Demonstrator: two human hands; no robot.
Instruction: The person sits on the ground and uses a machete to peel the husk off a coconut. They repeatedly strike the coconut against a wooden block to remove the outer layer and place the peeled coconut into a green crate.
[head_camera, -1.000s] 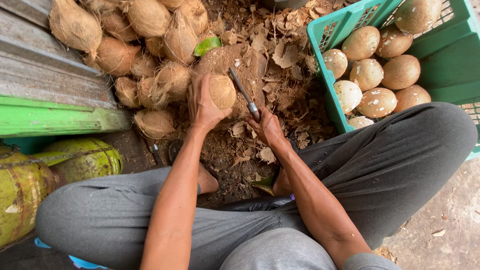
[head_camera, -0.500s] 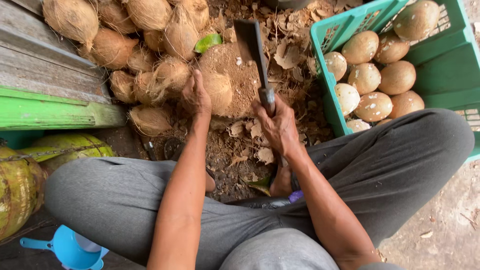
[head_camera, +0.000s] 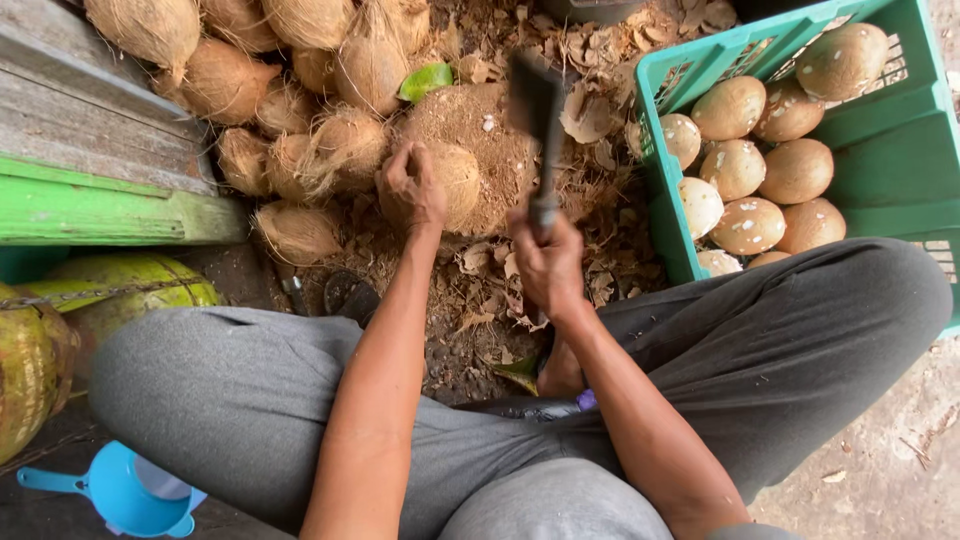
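Nine or so peeled coconuts (head_camera: 765, 170), smooth and pale brown, already lie in a green plastic crate (head_camera: 900, 190) at the upper right. A pile of coconuts still in brown fibre (head_camera: 290, 90) remains at the upper left, beside a weathered plank with a green edge (head_camera: 100, 210). Judging from the two heaps, a fair share of the work is done and about as many nuts are still waiting.

Seen from above, a person sits with knees spread, in grey trousers, over ground littered with dry husk chips (head_camera: 480, 290). The left hand (head_camera: 412, 188) is curled around a partly stripped coconut (head_camera: 452, 180), fingers closed over its near side, steadying it on a round mound of packed brown fibre (head_camera: 480, 130) that seems to act as a chopping block. The right hand (head_camera: 545, 262) is clenched on the handle of a broad dark chopping knife (head_camera: 535, 110), which stands raised just right of the nut; the blade is blurred, so whether it touches the coconut cannot be told.

This nut shows fibre on its left side and a smoother patch on the right, so it looks about half cleaned.

Two large green unhusked coconuts (head_camera: 90, 310) sit at the far left, and a light blue plastic funnel (head_camera: 125, 490) lies at the lower left.
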